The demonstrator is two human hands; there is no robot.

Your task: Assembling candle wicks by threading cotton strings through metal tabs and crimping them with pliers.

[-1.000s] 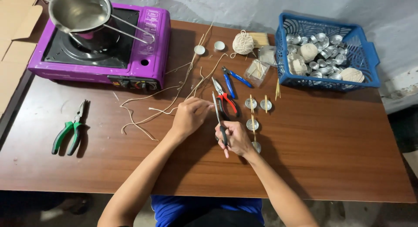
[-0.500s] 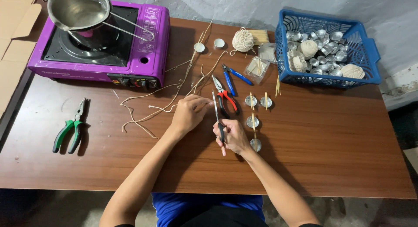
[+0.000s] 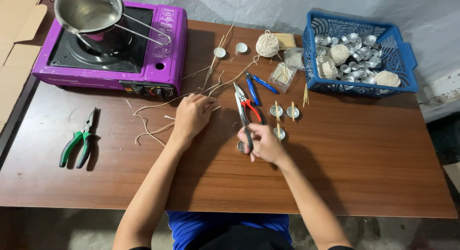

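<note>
My right hand [image 3: 264, 143] is closed around the handles of red-handled long-nose pliers [image 3: 243, 106], whose jaws point away from me. Just left of that hand a small metal cup [image 3: 240, 146] sits on the table. My left hand [image 3: 192, 116] rests palm down on a scatter of pale wick strings [image 3: 153, 130], fingers curled over their ends. Three small metal cups with upright wicks [image 3: 283, 116] stand just beyond my right hand. Blue-handled pliers [image 3: 257, 83] lie further back.
A purple portable stove [image 3: 158, 48] with a steel pan [image 3: 88, 10] stands at back left. Green-handled pliers [image 3: 79, 140] lie at left. A blue basket [image 3: 405, 63] of metal cups and twine balls is at back right, a twine ball [image 3: 267, 44] beside it.
My right hand has drawn the pliers slightly toward me and to the left. The left hand stays on the strings, shifted a little.
</note>
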